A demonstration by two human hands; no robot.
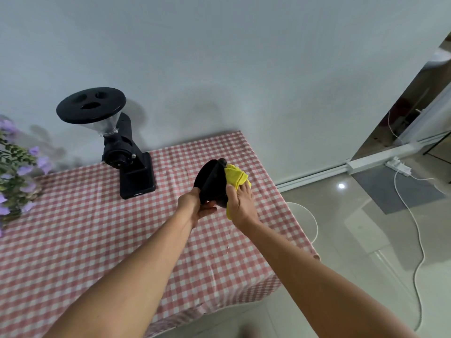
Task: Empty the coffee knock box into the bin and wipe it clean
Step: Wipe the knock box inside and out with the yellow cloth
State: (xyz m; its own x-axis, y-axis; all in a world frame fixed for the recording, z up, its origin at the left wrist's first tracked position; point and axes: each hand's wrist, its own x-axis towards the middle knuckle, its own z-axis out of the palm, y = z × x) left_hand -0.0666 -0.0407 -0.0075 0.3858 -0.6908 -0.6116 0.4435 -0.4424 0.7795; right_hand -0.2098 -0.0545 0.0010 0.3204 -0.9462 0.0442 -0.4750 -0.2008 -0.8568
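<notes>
Holding the black knock box [210, 179] tilted above the checked table [102, 240], my left hand [199, 206] grips its lower edge. My right hand [240, 203], at its 3 o'clock, is closed on a yellow cloth [235, 178] pressed against it. I cannot see inside. A grinder [127, 152] stands at 9 o'clock.

Both bare forearms extend forward from the near edge, converging toward the centre. Left hand [199, 206] turned palm-up, fingers curled around the lower edge of the knock box [209, 178]. Right hand [240, 203] just right of it, back facing up, fingers pressing a yellow cloth [235, 178] against the box.
</notes>
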